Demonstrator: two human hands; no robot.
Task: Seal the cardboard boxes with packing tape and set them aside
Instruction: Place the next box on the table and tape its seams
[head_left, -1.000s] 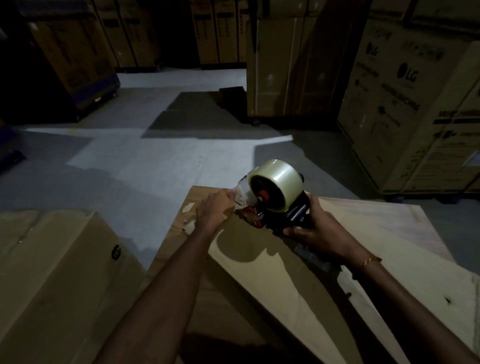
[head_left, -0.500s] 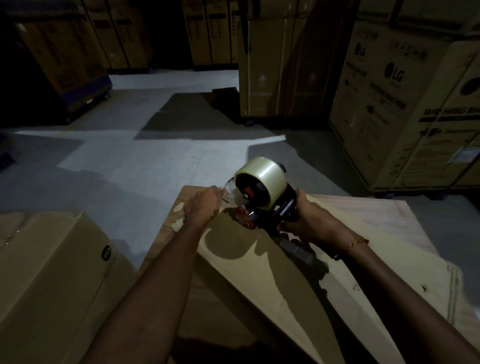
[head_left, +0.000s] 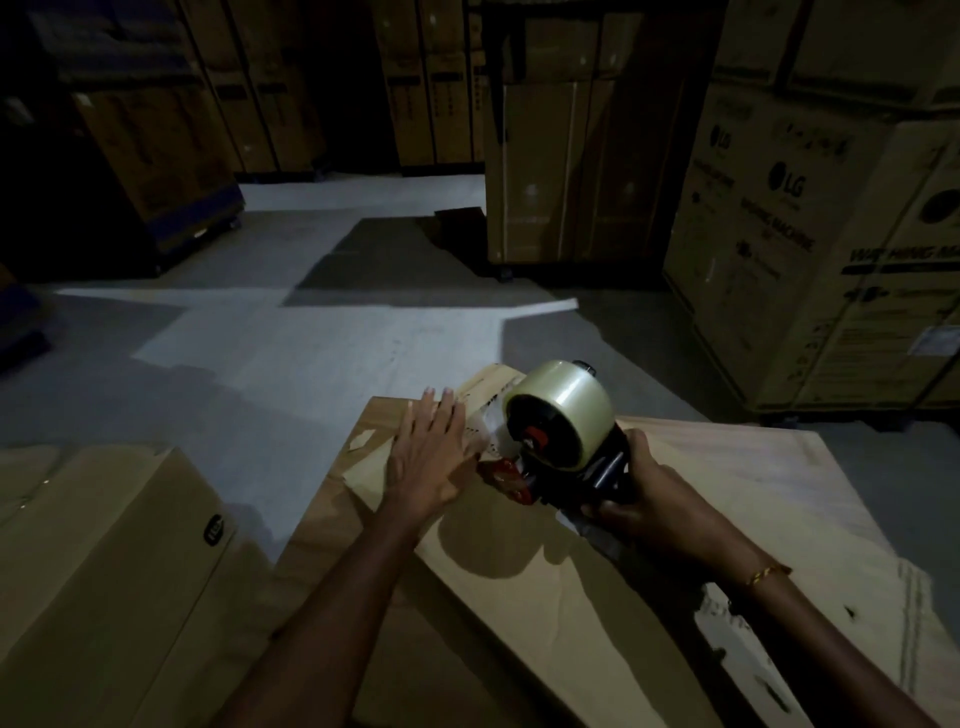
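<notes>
Since the earlier frame the left hand (head_left: 431, 457) has been flattened, fingers straight, pressing the loose tape end onto the cardboard box (head_left: 519, 597). Just right of those fingers, the tape dispenser (head_left: 561, 457) is gripped at its black handle by the clenched right hand (head_left: 654, 499). The glossy clear roll is judged light and rigid; the film thin, sticky, easily creased. The matte, corrugated flap is judged stiff but yielding under pressure.
</notes>
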